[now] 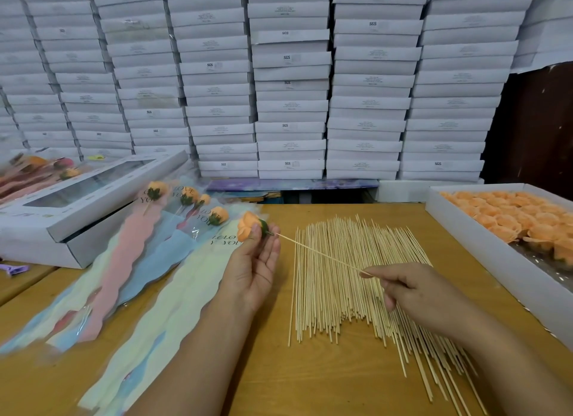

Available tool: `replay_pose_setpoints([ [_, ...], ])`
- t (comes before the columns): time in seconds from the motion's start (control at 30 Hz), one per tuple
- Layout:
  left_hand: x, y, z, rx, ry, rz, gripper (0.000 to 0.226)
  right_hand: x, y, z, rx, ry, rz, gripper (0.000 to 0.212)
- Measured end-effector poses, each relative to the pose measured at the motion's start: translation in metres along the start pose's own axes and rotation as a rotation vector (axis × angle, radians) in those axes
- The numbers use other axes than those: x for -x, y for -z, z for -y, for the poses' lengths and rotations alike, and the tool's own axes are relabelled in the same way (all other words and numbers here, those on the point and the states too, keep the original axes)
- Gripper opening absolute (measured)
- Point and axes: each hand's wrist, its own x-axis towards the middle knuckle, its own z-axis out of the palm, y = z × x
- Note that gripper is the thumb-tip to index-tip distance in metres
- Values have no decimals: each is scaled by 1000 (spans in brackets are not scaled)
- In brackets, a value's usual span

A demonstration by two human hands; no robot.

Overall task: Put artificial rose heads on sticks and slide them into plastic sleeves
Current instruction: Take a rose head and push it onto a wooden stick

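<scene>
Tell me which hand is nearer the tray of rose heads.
Right. The right hand, pinching a stick, hangs over the stick pile beside the tray. The left hand, holding a rose head, is farther off, by the sleeves.

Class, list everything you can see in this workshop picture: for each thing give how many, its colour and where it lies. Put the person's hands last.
rose head: one, orange with green base, held up left of the stick pile.
stick: one, pale wood, running from the rose head's base to the right hand.
stick pile: many, pale wood, spread on the table's middle.
tray of rose heads: one white tray, many orange heads, at right.
sleeved roses: several, pink, blue and pale yellow sleeves, fanned at left.
window box: one, white, far left.
stacked boxes: many, white, along the back.
table: one, yellowish wood.
left hand: grips the rose head.
right hand: pinches the stick.
</scene>
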Motion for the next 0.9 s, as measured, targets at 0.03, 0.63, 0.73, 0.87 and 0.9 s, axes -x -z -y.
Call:
replay_pose_setpoints([
  [0.03, 0, 0, 0, -1, 3, 0, 26, 0, 0, 0, -9, -1, 6, 41],
  [0.63, 2, -1, 1, -34, -5, -2, 24, 1, 1, 3, -2, -17, -1, 42],
  [0.73, 1, 0, 1, -28, -4, -6, 21, 2, 2, 4, -1, -10, -15, 44],
  [0.87, 1, -1, 1, -24, -6, -4, 20, 2, 2, 5, -10, -19, -22, 42],
  [0.9, 1, -1, 1, -25, -7, -3, 20, 3, 2, 5, -10, -22, -20, 41],
])
